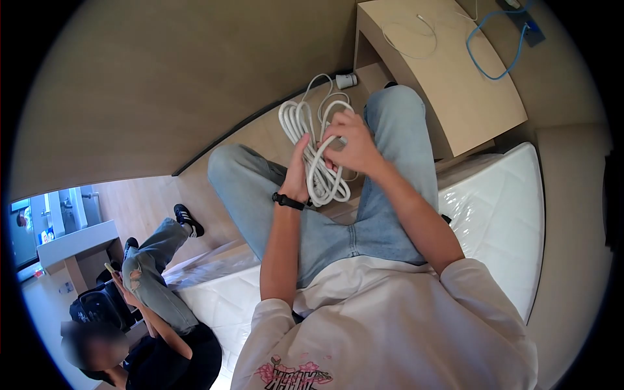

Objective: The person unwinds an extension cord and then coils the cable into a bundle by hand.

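Observation:
A thick white cable (318, 170), gathered into a bundle of long loops, is held between my knees. My left hand (298, 170), with a black band on its wrist, is closed around the left side of the bundle. From the right, my right hand (351, 144) has its fingers curled round a loop of the same cable, near the bundle's upper part. A thinner stretch of white cord runs up from the loops toward a small white cylindrical object (346, 80) on the floor by the wall.
A light wooden nightstand (455, 78) stands ahead on the right, a thin white cord on it. A blue cable (492, 78) hangs from a wall socket panel. I sit on a plastic-wrapped mattress (497, 214). Another person (166, 331) sits at the left, holding a phone.

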`<state>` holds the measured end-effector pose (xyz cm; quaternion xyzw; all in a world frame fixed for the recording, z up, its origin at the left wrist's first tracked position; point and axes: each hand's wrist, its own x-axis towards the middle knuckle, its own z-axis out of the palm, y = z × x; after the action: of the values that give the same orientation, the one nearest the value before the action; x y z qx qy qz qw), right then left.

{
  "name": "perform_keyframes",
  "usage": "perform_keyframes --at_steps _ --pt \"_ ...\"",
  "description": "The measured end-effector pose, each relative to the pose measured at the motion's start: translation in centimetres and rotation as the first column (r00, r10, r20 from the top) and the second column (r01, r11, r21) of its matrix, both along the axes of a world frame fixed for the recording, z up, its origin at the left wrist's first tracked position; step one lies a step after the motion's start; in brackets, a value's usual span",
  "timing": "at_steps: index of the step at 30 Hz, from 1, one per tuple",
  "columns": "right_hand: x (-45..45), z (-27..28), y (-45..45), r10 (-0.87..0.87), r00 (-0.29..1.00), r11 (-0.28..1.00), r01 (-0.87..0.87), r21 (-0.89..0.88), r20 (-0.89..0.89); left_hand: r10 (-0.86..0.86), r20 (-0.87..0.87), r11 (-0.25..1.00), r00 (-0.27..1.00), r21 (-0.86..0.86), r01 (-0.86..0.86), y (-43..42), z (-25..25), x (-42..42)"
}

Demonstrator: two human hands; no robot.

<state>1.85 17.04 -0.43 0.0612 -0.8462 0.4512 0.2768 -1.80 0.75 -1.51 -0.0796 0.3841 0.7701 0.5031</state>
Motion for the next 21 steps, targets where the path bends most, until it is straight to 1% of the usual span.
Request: perform_keyframes --at_steps 1,2,3,5,6,7,9,10,11,12,13,14,15,17,19,20,21 --pt "0.1 0.0 -0.5 0.065 0.998 0.998 -0.065 0.017 0.014 0.002 0.074 1.000 0.997 0.000 -0.002 -0.1 0.2 0.1" --pt "0.0 0.1 -1.1 0.104 0.994 0.994 -0.105 -0.032 -0.037 -0.070 0.057 0.997 0.996 0.034 0.068 -0.3 0.3 0.2" --pt "0.1 0.0 -1.5 0.104 0.994 0.994 -0.105 -0.029 -0.041 -0.070 0.053 0.997 0.996 0.036 0.068 0.1 0.3 0.6" --pt "0.5 -0.2 -2.2 0.167 0.974 0.985 -0.170 -0.009 -0.153 0.103 0.037 0.995 0.994 -0.019 -0.102 1.2 0.4 1.7" --pt "0.7 0.2 -2.3 0.164 0.969 0.985 -0.173 -0.029 -0.186 0.051 0.110 0.998 0.993 0.038 -0.056 1.0 -0.2 1.6" --pt "0.8 0.6 -2.3 0.166 0.967 0.985 -0.173 -0.023 -0.191 0.051 0.104 0.997 0.993 0.044 -0.056 0.9 -0.7 1.6" --pt "1.3 1.2 -2.8 0.163 0.948 0.984 -0.175 -0.019 -0.273 0.023 0.031 0.998 0.999 0.053 -0.025 0.6 -1.4 2.4" --pt "1.5 1.1 -2.9 0.190 0.938 0.981 -0.194 0.015 -0.289 -0.029 -0.138 0.998 0.990 -0.053 0.022 0.5 -0.6 2.9" --pt "1.6 1.2 -3.1 0.190 0.938 0.981 -0.194 0.015 -0.290 -0.029 -0.140 0.998 0.990 -0.054 0.022 0.1 -1.8 2.8" --pt "1.8 1.3 -3.2 0.227 0.922 0.973 -0.230 0.029 -0.313 -0.075 -0.090 0.986 0.993 0.141 0.087 -0.6 -4.0 2.6" --pt "1.9 1.5 -3.3 0.265 0.904 0.963 -0.266 0.045 -0.335 -0.128 -0.051 0.933 0.990 0.333 0.138 -1.0 -5.7 2.5" --pt "2.0 1.5 -3.3 0.265 0.904 0.963 -0.266 0.044 -0.335 -0.129 -0.050 0.933 0.990 0.333 0.138 -0.9 -6.6 2.6" --pt "2.0 1.6 -3.3 0.288 0.901 0.957 -0.282 0.065 -0.326 -0.111 -0.025 0.970 0.993 0.213 0.114 -0.6 -6.6 2.6" --pt "2.1 1.6 -3.4 0.309 0.896 0.951 -0.298 0.085 -0.318 -0.058 0.025 0.998 0.998 -0.002 0.058 -0.3 -6.4 2.5" --pt "2.1 1.6 -3.9 0.345 0.903 0.938 -0.339 0.069 -0.256 0.030 0.103 0.998 0.994 -0.057 -0.024 0.3 -4.1 2.2" --pt "2.0 1.4 -4.0 0.344 0.903 0.938 -0.340 0.064 -0.256 0.067 0.137 0.996 0.988 -0.069 -0.058 0.5 -3.1 2.3" --pt "1.8 1.2 -4.0 0.302 0.919 0.953 -0.286 0.101 -0.254 0.107 0.167 0.992 0.980 -0.082 -0.095 0.8 -2.2 2.6"
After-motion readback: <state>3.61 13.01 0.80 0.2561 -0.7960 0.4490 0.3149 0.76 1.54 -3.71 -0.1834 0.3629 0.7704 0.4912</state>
